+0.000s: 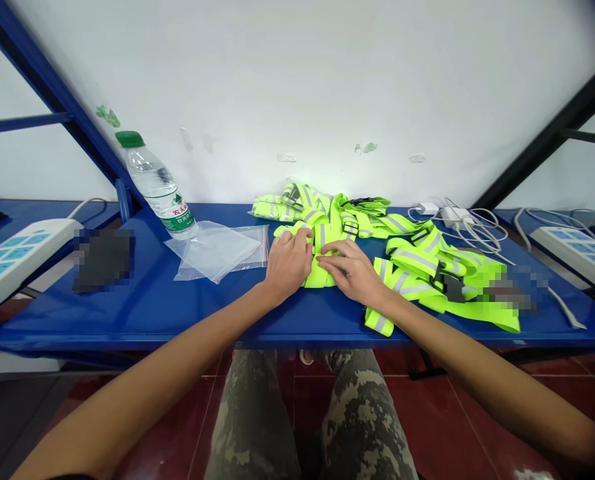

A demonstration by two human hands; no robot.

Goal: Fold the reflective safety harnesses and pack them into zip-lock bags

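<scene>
A neon-yellow reflective strap (320, 277) with grey stripes lies bunched on the blue table, between my two hands. My left hand (288, 262) has its fingers curled and closed on the strap's left side. From the right, my right hand (351, 267) pinches the same strap, thumb and fingers close together. Part of the strap is hidden under the fingers. More reflective straps (417, 263) with black buckles (450, 283) spread out to the right. Behind my hands is another heap of them (302, 197), partly in clear plastic.
Clear zip bags (217, 250) lie left of my hands, beside a water bottle (160, 190) with a green cap. White chargers and cables (457, 217) sit at the back right. Power strips (20, 257) stand at the sides. A dark, blurred item (103, 260) is at the left.
</scene>
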